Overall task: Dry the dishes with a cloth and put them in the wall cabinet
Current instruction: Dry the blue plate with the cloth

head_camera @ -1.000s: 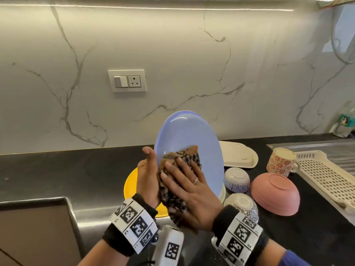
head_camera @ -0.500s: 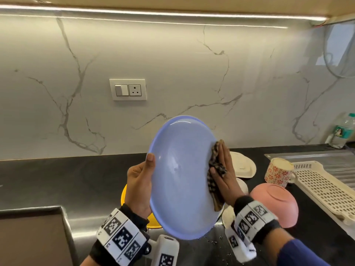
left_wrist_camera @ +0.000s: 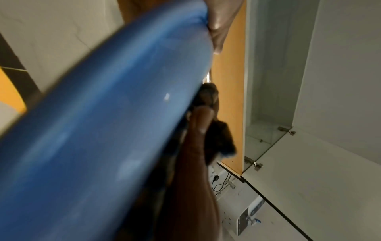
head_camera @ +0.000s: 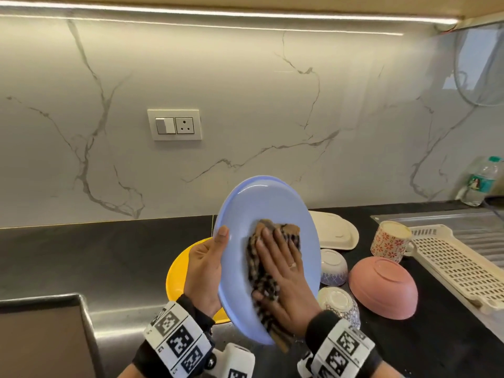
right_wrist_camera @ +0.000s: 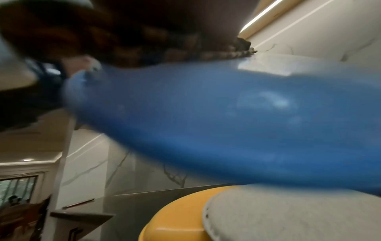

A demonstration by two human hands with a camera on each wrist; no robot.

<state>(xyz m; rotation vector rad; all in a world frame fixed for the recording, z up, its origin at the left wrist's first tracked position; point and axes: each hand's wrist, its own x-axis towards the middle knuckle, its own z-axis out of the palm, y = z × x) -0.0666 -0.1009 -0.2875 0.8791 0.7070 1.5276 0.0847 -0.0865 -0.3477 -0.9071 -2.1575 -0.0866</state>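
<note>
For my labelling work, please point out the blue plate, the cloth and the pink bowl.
blue plate [head_camera: 252, 203]: head view, upper inner face.
cloth [head_camera: 255, 257]: head view, patterned part left of the fingers.
pink bowl [head_camera: 381, 285]: head view, upturned underside.

A round periwinkle-blue plastic plate [head_camera: 268, 211] carries a brown-and-black checked cloth [head_camera: 261, 279]. Behind sits a round yellow plate [head_camera: 177, 274], beside a pink upturned bowl [head_camera: 384, 287] and a red-flowered white mug [head_camera: 387, 241].

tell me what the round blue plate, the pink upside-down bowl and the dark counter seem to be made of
Round blue plate: likely plastic or melamine, an even colour with a soft sheen. Pink upside-down bowl: probably matte plastic or melamine, uniform and dull. Dark counter: looks like polished stone, perhaps granite, since it reflects the wall faintly.
</note>
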